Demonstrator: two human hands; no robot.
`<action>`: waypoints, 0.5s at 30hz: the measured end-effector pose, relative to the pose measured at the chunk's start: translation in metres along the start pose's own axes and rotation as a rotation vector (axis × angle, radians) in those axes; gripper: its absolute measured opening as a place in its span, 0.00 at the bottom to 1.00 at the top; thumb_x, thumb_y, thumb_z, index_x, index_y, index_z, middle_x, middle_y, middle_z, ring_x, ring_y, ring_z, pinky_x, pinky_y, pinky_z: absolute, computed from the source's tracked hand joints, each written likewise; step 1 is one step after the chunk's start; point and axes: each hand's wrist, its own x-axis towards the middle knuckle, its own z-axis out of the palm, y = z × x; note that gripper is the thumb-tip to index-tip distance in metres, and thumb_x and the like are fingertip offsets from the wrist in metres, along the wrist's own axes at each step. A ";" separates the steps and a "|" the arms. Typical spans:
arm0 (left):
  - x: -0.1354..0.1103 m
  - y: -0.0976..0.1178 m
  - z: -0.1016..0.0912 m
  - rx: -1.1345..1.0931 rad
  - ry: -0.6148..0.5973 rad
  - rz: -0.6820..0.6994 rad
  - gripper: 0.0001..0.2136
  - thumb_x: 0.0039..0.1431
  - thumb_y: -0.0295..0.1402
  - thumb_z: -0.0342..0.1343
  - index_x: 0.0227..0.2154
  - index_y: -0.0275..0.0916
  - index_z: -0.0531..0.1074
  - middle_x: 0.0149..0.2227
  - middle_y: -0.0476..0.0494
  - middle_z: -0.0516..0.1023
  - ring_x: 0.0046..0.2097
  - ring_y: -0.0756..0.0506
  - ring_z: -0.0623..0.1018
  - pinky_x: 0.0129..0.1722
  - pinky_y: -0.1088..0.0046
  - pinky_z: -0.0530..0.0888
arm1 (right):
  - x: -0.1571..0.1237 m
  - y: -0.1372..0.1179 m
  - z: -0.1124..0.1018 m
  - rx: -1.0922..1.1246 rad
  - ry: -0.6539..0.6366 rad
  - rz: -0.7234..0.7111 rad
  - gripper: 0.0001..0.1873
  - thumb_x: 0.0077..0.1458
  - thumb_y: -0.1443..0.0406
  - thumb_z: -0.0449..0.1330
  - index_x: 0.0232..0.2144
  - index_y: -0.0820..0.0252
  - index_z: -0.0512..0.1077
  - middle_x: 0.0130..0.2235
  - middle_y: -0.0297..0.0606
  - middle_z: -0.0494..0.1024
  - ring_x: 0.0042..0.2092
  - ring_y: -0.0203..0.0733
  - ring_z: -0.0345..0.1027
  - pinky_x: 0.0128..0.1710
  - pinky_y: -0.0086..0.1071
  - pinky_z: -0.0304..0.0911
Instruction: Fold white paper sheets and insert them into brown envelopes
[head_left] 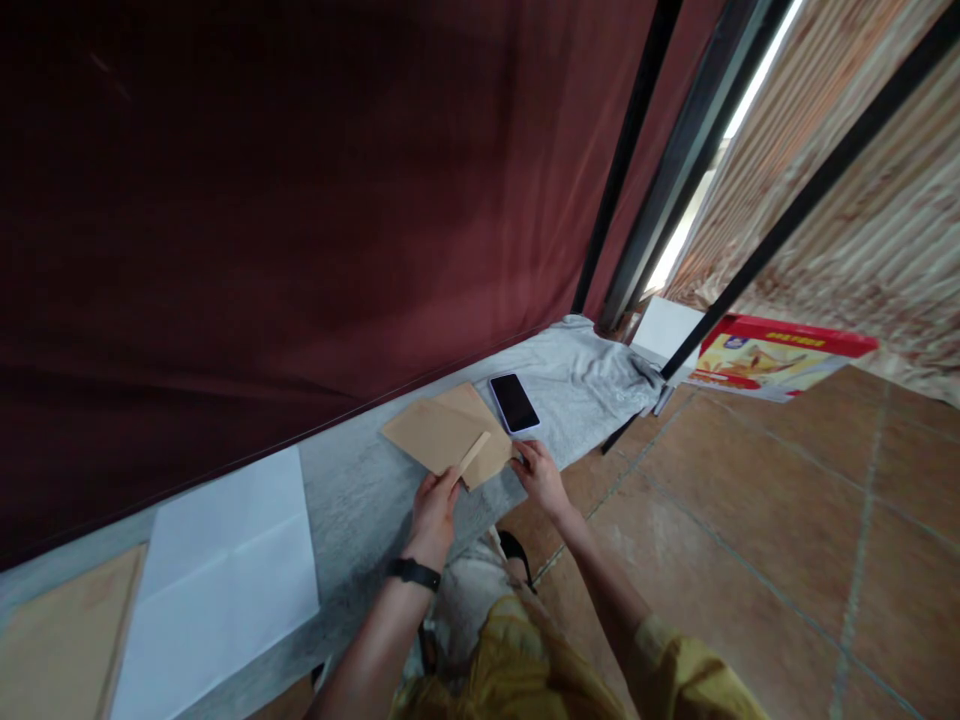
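My left hand [435, 508], with a black band on its wrist, is closed round the near end of a flat tan stick [474, 453]. The stick lies slanted over a piece of folded brown paper [429, 430]. At the paper's right corner, my right hand [540, 474] pinches the edge between thumb and fingers. Just beyond that hand a phone [514, 402] with a dark screen and a pale case rests on a grey cloth.
The narrow grey bench [341, 500] runs along a dark red curtain [337, 200]. White creased paper [225, 570] and a brown sheet [67, 640] lie at left. A grey cloth [585, 370] covers the right end. Beyond stand a black pole [795, 200] and a red-yellow box [772, 360] on the tiled floor.
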 end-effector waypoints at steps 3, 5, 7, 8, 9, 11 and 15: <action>0.002 -0.001 -0.002 0.015 -0.004 0.004 0.11 0.44 0.29 0.69 0.32 0.40 0.75 0.36 0.48 0.81 0.44 0.47 0.80 0.47 0.71 0.73 | 0.002 0.003 -0.001 -0.005 -0.020 -0.004 0.19 0.58 0.67 0.59 0.52 0.56 0.76 0.48 0.44 0.76 0.50 0.47 0.71 0.54 0.40 0.66; 0.001 -0.004 -0.002 0.023 -0.001 0.019 0.12 0.43 0.30 0.70 0.30 0.39 0.74 0.36 0.48 0.81 0.44 0.47 0.79 0.47 0.70 0.73 | 0.002 0.005 -0.001 -0.013 -0.022 -0.006 0.20 0.58 0.68 0.59 0.53 0.56 0.75 0.48 0.44 0.76 0.50 0.47 0.71 0.53 0.40 0.67; -0.001 -0.006 -0.002 0.018 -0.009 0.034 0.13 0.42 0.30 0.70 0.31 0.39 0.74 0.36 0.47 0.81 0.44 0.46 0.79 0.48 0.69 0.73 | 0.001 0.007 0.000 -0.019 -0.017 -0.018 0.21 0.58 0.68 0.59 0.53 0.56 0.75 0.48 0.43 0.76 0.50 0.47 0.71 0.53 0.40 0.67; -0.002 -0.007 -0.001 0.011 -0.014 0.041 0.13 0.41 0.31 0.70 0.32 0.39 0.75 0.37 0.47 0.81 0.44 0.46 0.79 0.47 0.69 0.73 | 0.001 0.008 0.001 -0.021 -0.012 -0.028 0.21 0.58 0.68 0.59 0.53 0.56 0.75 0.48 0.44 0.76 0.50 0.47 0.71 0.53 0.40 0.67; -0.003 -0.007 -0.001 0.003 -0.020 0.048 0.14 0.41 0.31 0.70 0.33 0.39 0.75 0.37 0.47 0.81 0.44 0.46 0.79 0.47 0.68 0.73 | 0.001 0.009 0.002 -0.024 -0.004 -0.039 0.20 0.58 0.68 0.59 0.53 0.56 0.75 0.49 0.44 0.76 0.50 0.47 0.71 0.53 0.40 0.68; -0.005 -0.007 0.001 -0.006 -0.028 0.052 0.15 0.41 0.31 0.70 0.34 0.39 0.76 0.38 0.46 0.81 0.43 0.46 0.79 0.47 0.68 0.73 | 0.000 0.010 0.003 -0.036 0.012 -0.058 0.20 0.59 0.69 0.58 0.53 0.57 0.75 0.49 0.45 0.76 0.50 0.48 0.71 0.54 0.41 0.67; -0.004 -0.007 0.003 -0.002 -0.024 0.043 0.14 0.41 0.31 0.70 0.32 0.38 0.74 0.36 0.47 0.81 0.42 0.46 0.79 0.47 0.67 0.73 | 0.001 0.009 0.004 -0.074 0.017 -0.071 0.19 0.60 0.68 0.58 0.53 0.56 0.74 0.49 0.45 0.76 0.50 0.48 0.71 0.54 0.42 0.68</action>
